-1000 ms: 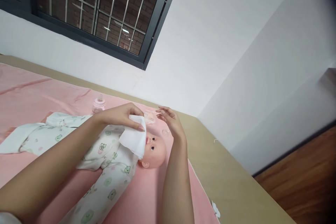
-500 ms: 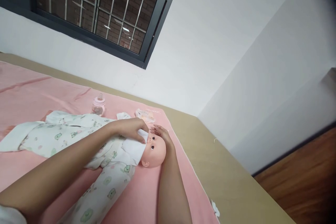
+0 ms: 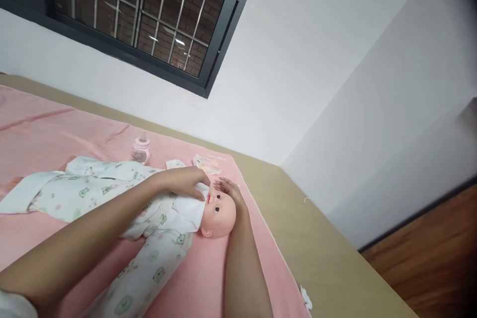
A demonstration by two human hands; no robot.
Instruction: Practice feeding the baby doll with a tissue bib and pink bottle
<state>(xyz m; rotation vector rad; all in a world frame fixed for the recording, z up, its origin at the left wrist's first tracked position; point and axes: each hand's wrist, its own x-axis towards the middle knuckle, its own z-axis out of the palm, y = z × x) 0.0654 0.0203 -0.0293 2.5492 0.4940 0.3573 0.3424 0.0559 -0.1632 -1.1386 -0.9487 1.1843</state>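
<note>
A baby doll (image 3: pixel 221 218) in white printed clothes lies on its back on a pink sheet (image 3: pixel 208 268), its head toward the right. At its chin and neck, a plain white cloth (image 3: pixel 190 211) is pinched between the thumb and fingers of my left hand (image 3: pixel 186 181); the doll's red lips show just past the cloth's edge. My right hand (image 3: pixel 229 190) curves around the far side of the doll's head with fingers stretched out, and its wrist is close against the crown.
Beyond the doll's body stands a pink-topped baby bottle (image 3: pixel 140 150). A small clear packet (image 3: pixel 206 164) lies past my left hand. The tan surface (image 3: pixel 290 218) borders the sheet, with the white wall and barred window (image 3: pixel 149 20) behind.
The white cloth's edge has slid down a little from the doll's face, so the mouth now shows. My left hand has shifted slightly with it; my right hand stays by the head.
</note>
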